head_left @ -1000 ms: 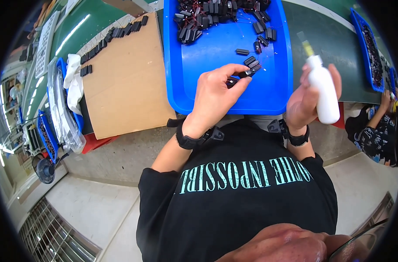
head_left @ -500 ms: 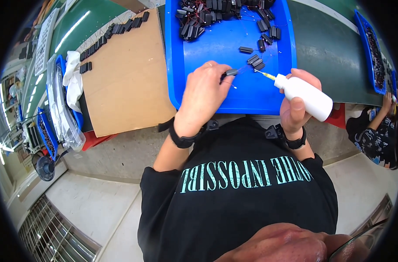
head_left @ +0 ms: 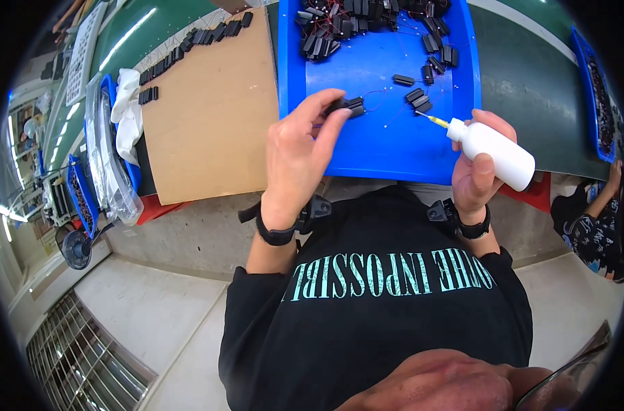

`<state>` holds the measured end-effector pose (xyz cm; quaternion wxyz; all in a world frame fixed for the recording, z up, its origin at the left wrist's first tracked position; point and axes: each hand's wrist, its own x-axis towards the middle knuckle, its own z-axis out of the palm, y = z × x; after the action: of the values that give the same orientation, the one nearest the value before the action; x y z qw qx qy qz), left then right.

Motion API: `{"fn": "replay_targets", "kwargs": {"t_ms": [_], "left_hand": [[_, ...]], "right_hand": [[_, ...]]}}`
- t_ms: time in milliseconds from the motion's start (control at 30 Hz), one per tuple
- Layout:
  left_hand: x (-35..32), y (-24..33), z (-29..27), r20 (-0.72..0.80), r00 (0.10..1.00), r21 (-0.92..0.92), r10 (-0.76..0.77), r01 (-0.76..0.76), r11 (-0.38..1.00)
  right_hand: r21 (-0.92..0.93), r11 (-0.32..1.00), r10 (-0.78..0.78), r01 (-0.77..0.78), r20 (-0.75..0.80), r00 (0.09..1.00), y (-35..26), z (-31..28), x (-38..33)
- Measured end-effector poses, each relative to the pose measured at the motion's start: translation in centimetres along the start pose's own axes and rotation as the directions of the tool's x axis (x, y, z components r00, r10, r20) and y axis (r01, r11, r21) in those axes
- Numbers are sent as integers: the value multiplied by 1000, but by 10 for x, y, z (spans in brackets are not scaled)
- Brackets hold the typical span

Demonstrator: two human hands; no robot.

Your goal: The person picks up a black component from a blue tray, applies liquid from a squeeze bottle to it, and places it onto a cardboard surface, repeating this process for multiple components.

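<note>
My left hand (head_left: 299,147) is over the near left part of the blue tray (head_left: 384,168), thumb and fingers pinching small black blocks (head_left: 353,107) with thin wires trailing to the right. How many blocks it holds is partly hidden by the fingers. At the tray's right side, my right hand (head_left: 477,175) wraps round a white squeeze bottle (head_left: 501,156), tilted with its yellow-based needle tip (head_left: 435,120) pointing left. The tip is close beside a small group of black blocks (head_left: 418,100) lying in the tray; whether it touches them I cannot tell.
A heap of wired black blocks (head_left: 356,20) fills the tray's far end. Left of it lies a cardboard sheet (head_left: 212,123) with a row of black blocks (head_left: 188,44) along its far edge. A white cloth (head_left: 127,113) and clear plastic bags (head_left: 110,164) flank it. Another person (head_left: 589,222) is at right.
My left hand has turned and shifted left within the tray, showing more of the blocks in its pinch. The bottle stays by the same group of blocks. The whole view has shifted slightly.
</note>
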<state>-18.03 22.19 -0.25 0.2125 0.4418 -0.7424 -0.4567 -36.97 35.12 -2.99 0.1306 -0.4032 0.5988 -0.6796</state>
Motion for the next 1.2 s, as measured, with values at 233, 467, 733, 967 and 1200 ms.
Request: {"fn": "replay_targets", "kwargs": {"t_ms": [233,467,733,967,1200], "left_hand": [[-11,9,38,154,988,-686,19,92,722],[-10,6,43,104,989,-632,104,-15,775],[-12,4,42,134,981,-576,142,-39,817],[-13,3,45,104,986,-588,132,-46,808],[-11,4,44,105,986,-586,133,-47,809]], "right_hand": [[34,991,-133,131,77,988,-1,14,7],[-27,985,-166,169,104,981,-5,21,8],[-63,990,-115,126,148,982,-12,20,10],[-12,984,-172,177,182,968,-10,18,10],[-96,990,-84,101,167,982,-15,23,11]]}}
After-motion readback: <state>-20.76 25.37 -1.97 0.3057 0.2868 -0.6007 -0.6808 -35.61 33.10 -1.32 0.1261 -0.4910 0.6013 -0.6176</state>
